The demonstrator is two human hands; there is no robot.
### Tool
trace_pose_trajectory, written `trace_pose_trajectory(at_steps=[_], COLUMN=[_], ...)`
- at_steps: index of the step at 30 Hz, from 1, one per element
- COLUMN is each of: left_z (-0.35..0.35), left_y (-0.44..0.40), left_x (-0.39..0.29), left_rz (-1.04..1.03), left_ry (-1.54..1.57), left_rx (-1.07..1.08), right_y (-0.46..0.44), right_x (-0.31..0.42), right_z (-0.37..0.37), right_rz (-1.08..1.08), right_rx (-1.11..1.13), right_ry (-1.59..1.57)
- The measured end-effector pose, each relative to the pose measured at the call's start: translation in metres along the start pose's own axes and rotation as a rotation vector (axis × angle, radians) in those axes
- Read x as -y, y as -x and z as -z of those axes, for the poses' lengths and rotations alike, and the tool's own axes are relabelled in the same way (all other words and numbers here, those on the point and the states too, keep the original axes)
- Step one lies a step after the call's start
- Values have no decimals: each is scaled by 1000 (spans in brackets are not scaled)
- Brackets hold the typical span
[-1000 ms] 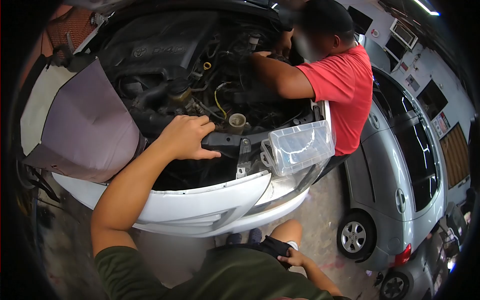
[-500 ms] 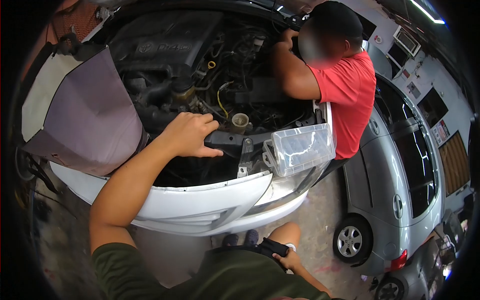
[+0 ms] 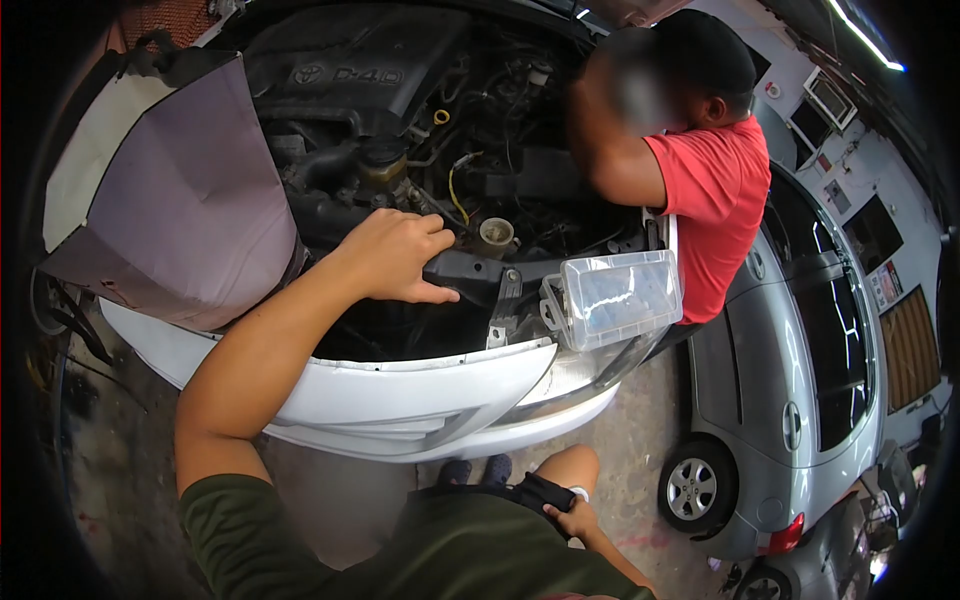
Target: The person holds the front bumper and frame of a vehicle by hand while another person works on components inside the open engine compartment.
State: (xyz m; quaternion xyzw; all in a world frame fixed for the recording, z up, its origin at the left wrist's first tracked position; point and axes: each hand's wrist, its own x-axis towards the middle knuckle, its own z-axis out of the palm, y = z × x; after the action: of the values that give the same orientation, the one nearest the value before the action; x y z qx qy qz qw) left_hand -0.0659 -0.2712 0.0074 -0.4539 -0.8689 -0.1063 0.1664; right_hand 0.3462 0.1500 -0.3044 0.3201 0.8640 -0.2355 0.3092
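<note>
My left hand (image 3: 402, 257) rests on the black front crossbar (image 3: 462, 280) of an open engine bay, its thumb spread away from the fingers and nothing held. The fingertips reach over the bar, partly out of sight. Down by my thigh, my right hand (image 3: 574, 520) is curled against the dark shorts (image 3: 530, 493); small white bits show beside it, and what the fingers grip is not clear. A clear plastic organizer box (image 3: 622, 300) sits over the headlight, right of my left hand. Behind the bar stands an uncapped-looking round reservoir neck (image 3: 496, 235).
A co-worker in a red shirt (image 3: 715, 180) leans over the bay's right side. A large grey-purple bag (image 3: 185, 190) stands at the left. The engine cover (image 3: 350, 75) lies at the back, the white bumper (image 3: 400, 410) in front. A silver car (image 3: 770, 370) is parked at right.
The view has shifted slightly. The co-worker's forearm has risen toward their head. My left hand stays on the crossbar, and my right hand stays by my thigh.
</note>
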Motion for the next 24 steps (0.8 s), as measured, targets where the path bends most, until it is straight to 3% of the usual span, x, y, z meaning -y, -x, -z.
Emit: trace_pose_trajectory(at_steps=[17,24], left_z=[-2,6], left_y=[-1,-3], left_x=[1,-4], left_rz=[-38,-7], left_ry=[3,-6], left_rx=[-65,21], right_y=[-2,-3], right_x=[-5,-3], right_z=[-1,6], right_rz=[-26,-42], right_rx=[-17,36], right_ry=[-20,9])
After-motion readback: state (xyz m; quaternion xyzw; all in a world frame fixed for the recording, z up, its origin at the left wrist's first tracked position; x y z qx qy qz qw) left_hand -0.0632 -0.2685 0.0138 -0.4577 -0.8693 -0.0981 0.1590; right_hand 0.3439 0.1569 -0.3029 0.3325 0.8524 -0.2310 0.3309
